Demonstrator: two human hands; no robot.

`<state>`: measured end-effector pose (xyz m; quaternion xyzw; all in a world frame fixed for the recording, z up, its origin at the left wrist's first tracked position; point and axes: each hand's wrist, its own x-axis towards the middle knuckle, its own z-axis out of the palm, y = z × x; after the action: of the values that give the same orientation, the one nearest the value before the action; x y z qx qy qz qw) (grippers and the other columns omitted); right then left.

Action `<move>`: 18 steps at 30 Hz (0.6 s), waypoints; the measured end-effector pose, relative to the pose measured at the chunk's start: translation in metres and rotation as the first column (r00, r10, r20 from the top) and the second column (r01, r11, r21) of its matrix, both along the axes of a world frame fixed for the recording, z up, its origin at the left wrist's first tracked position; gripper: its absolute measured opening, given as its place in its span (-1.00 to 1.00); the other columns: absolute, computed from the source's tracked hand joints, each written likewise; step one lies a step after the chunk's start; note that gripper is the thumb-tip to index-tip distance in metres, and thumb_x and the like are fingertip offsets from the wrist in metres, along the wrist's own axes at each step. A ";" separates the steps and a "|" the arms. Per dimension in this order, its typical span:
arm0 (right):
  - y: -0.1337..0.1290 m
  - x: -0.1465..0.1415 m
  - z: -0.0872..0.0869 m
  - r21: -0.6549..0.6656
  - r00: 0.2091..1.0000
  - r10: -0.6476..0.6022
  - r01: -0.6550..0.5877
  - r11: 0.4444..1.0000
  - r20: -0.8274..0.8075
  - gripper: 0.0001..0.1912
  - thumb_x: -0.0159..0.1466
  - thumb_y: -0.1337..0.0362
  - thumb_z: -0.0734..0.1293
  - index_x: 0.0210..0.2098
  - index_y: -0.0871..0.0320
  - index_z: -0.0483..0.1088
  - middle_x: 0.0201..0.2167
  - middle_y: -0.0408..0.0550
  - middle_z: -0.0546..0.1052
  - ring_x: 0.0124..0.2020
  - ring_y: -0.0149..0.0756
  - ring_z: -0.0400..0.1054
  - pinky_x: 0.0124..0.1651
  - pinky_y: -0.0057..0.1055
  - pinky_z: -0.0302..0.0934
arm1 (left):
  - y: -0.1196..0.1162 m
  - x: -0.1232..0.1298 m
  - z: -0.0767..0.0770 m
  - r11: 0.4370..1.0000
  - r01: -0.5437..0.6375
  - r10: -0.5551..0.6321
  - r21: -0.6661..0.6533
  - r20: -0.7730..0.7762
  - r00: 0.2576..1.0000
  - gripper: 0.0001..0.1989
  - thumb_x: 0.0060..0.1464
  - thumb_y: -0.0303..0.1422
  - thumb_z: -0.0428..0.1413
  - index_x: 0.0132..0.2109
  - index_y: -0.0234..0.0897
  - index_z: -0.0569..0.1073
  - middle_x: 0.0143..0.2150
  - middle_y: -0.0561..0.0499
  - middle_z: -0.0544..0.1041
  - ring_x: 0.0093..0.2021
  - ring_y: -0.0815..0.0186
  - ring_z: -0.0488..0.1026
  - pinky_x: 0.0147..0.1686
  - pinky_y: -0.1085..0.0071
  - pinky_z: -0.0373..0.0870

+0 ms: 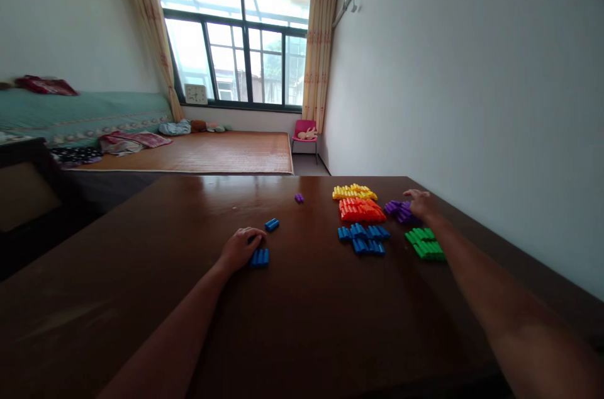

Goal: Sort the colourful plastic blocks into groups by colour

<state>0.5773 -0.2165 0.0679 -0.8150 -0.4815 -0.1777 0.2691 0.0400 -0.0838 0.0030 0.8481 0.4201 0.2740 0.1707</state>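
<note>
My left hand (241,247) rests low over the table with its fingers curled together on a small blue plastic block, which is mostly hidden under them. A short row of blue blocks (259,257) lies right beside its fingertips, and a small blue pair (272,224) sits just beyond. My right hand (419,204) is stretched out at the far right over a heap of purple blocks (400,211). Its fingers are apart, and I see nothing held between them. Whether it touches the purple heap I cannot tell.
Piles of yellow (353,192), orange-red (361,210), blue (363,238) and green blocks (426,243) lie on the dark glossy table (302,317). A small purple piece (299,197) sits alone near the far edge. A white wall (472,72) runs along the right.
</note>
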 end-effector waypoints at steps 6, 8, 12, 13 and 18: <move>0.076 -0.108 -0.004 -0.112 0.878 0.467 -0.456 0.883 0.107 -0.59 0.17 0.53 0.18 -0.05 0.20 0.47 0.00 0.08 0.50 0.07 -0.15 0.30 0.20 -0.17 0.12 | -0.003 0.002 -0.002 0.999 -0.024 0.024 0.028 -0.025 0.999 -0.70 0.14 -0.27 -0.04 -0.19 -0.16 0.58 -0.16 -0.01 0.58 -0.09 0.15 0.43 -0.08 0.28 0.32; 0.101 -0.159 -0.014 -0.212 0.784 0.615 -0.589 0.780 0.087 -0.54 0.18 0.52 0.17 0.02 0.15 0.43 0.09 0.02 0.45 0.13 -0.21 0.25 0.22 -0.21 0.10 | -0.005 0.002 -0.001 0.999 -0.036 0.036 0.023 -0.020 0.999 -0.72 0.14 -0.28 -0.02 -0.19 -0.16 0.58 -0.15 -0.01 0.59 -0.09 0.15 0.43 -0.09 0.29 0.33; 0.141 -0.231 -0.030 -0.402 0.732 0.679 -0.605 0.687 0.059 -0.34 0.13 0.59 0.19 0.18 0.03 0.29 0.25 -0.08 0.28 0.22 -0.20 0.14 0.18 -0.19 0.14 | -0.009 0.002 -0.001 0.999 -0.034 0.034 0.019 -0.004 0.999 -0.74 0.14 -0.32 0.00 -0.20 -0.15 0.59 -0.16 0.00 0.59 -0.09 0.19 0.43 -0.07 0.32 0.33; 0.150 -0.240 -0.031 -0.435 0.741 0.669 -0.584 0.685 0.058 -0.32 0.12 0.59 0.20 0.19 0.00 0.27 0.27 -0.07 0.25 0.23 -0.18 0.13 0.17 -0.17 0.15 | -0.010 0.002 -0.001 0.999 -0.034 0.034 0.022 0.000 0.999 -0.75 0.14 -0.32 0.00 -0.21 -0.14 0.59 -0.16 0.00 0.59 -0.09 0.19 0.43 -0.07 0.33 0.32; 0.184 -0.258 -0.029 -0.513 0.806 0.591 -0.519 0.684 -0.027 -0.49 0.21 0.46 0.22 0.14 0.00 0.32 0.24 -0.02 0.30 0.21 -0.18 0.18 0.19 -0.16 0.12 | -0.013 0.002 -0.002 0.998 -0.050 0.050 0.031 0.001 0.999 -0.75 0.16 -0.32 0.00 -0.20 -0.10 0.59 -0.16 0.04 0.59 -0.08 0.21 0.41 -0.07 0.36 0.33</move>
<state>0.3191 -0.0321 0.0385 -0.6562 -0.7523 -0.0147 0.0567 0.0419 -0.0971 0.0010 0.8397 0.4372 0.2846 0.1507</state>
